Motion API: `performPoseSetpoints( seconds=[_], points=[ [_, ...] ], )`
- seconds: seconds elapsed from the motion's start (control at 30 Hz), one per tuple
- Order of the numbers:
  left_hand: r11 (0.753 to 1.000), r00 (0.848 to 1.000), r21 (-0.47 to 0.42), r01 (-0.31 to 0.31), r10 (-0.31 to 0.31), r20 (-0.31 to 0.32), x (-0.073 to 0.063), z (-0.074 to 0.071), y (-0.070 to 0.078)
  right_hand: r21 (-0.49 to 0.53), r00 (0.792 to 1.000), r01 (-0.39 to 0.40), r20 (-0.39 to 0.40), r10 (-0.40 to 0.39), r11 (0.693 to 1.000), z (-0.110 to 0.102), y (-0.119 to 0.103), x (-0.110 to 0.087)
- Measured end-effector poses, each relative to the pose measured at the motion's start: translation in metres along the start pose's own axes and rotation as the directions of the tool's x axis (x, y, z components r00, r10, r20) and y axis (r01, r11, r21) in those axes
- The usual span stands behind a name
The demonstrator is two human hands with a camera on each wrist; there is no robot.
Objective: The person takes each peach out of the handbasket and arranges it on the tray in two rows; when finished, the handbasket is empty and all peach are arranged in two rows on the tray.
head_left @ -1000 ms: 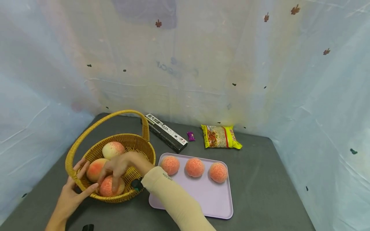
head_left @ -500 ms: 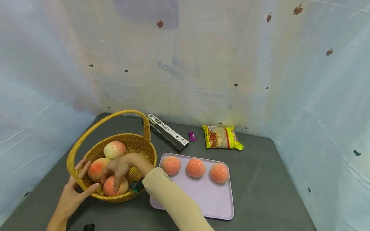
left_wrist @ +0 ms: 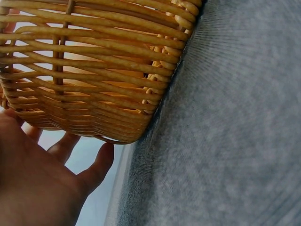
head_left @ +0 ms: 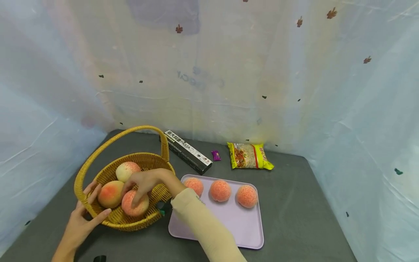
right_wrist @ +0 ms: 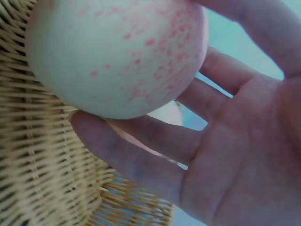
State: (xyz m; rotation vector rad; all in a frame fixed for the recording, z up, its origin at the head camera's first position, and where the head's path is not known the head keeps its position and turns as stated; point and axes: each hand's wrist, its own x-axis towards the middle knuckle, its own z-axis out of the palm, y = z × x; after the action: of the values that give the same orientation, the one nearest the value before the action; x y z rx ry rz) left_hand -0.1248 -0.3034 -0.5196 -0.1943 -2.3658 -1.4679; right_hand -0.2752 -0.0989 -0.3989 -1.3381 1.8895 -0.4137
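My left hand (head_left: pixel 78 220) grips the left side of a yellow wicker basket (head_left: pixel 148 158), thumb on the near rim and fingers over the far part. The left wrist view shows that hand (left_wrist: pixel 40 176) against the woven wall (left_wrist: pixel 94 87). Inside the basket, my right hand (head_left: pixel 144 182) holds a pink-speckled peach (head_left: pixel 136 208). Its pale, red-dotted side (right_wrist: pixel 117 61) fills the top of the right wrist view, with my right fingers (right_wrist: pixel 131 150) around it. Beside it in the basket are an orange-blushed peach (head_left: pixel 110 195) and a paler peach (head_left: pixel 126 171).
Right of the basket lies a lilac tray (head_left: pixel 235 233) with three pink peaches (head_left: pixel 220 190) along its far side. Behind are a black pasta box (head_left: pixel 188 153), a small purple packet (head_left: pixel 216 155) and a yellow food bag (head_left: pixel 250 155). The basket's tall handle (head_left: pixel 114 140) arches overhead.
The right hand has reached onto the near peach, gripped it and drawn it rightward and slightly up, away from the orange-blushed one. The left hand stays on the basket.
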Motion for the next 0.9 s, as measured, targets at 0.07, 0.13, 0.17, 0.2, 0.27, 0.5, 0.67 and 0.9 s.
performPoseSetpoints(
  seconds=[0.07,0.13,0.17,0.2,0.27,0.5,0.67,0.9],
  points=[
    [1.0,1.0,0.0,0.005,-0.005,-0.001,-0.001,0.0,0.0,-0.004,0.999,0.028,-0.032,-0.028,1.0,-0.003,0.001,-0.009],
    [1.0,1.0,-0.001,0.01,-0.01,0.001,-0.002,-0.001,0.001,-0.011,0.995,0.078,-0.063,-0.078,0.997,-0.005,0.002,-0.019],
    [1.0,1.0,0.0,0.012,-0.012,0.001,-0.002,-0.001,0.001,-0.012,0.992,0.096,-0.081,-0.097,0.995,-0.006,0.002,-0.025],
    [1.0,1.0,0.002,0.014,-0.014,0.0,-0.002,-0.001,0.001,-0.012,0.988,0.113,-0.101,-0.114,0.993,-0.008,0.002,-0.031],
    [1.0,1.0,0.0,0.016,-0.016,0.0,-0.002,0.0,0.001,0.003,0.981,0.135,-0.137,-0.134,0.991,-0.01,0.002,-0.046],
    [1.0,1.0,-0.013,0.013,-0.013,0.002,0.0,-0.001,0.0,0.078,0.951,0.201,-0.254,-0.175,0.976,-0.01,0.011,-0.096],
    [1.0,1.0,-0.02,0.024,-0.024,0.005,0.001,0.0,0.0,0.117,0.915,0.273,-0.337,-0.221,0.955,0.003,0.023,-0.126],
    [1.0,1.0,-0.016,0.019,-0.019,0.013,0.001,-0.001,0.0,0.232,0.905,0.231,-0.408,-0.121,0.945,0.028,0.038,-0.158]
  ],
)
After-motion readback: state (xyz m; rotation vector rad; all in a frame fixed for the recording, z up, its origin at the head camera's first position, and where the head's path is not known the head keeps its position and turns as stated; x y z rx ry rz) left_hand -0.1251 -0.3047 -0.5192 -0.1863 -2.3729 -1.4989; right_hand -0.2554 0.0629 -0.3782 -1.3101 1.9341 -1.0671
